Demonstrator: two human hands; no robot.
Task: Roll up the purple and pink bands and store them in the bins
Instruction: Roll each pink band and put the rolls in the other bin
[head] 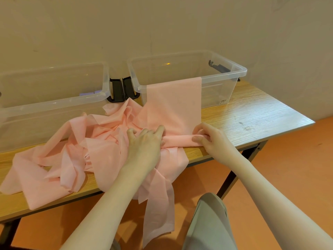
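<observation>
Both hands work the pink band (173,105): right hand (210,136) pinches the roll's end, left hand (144,141) presses with spread fingers; limp, slippery fabric, best gripped at both roll ends.

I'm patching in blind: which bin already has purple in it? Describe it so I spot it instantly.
Two clear plastic bins stand against the wall at the back of the wooden table. Take the left bin, beside the black latches. A bit of purple shows inside it, while the right bin has the pink band draped over its front rim.
</observation>
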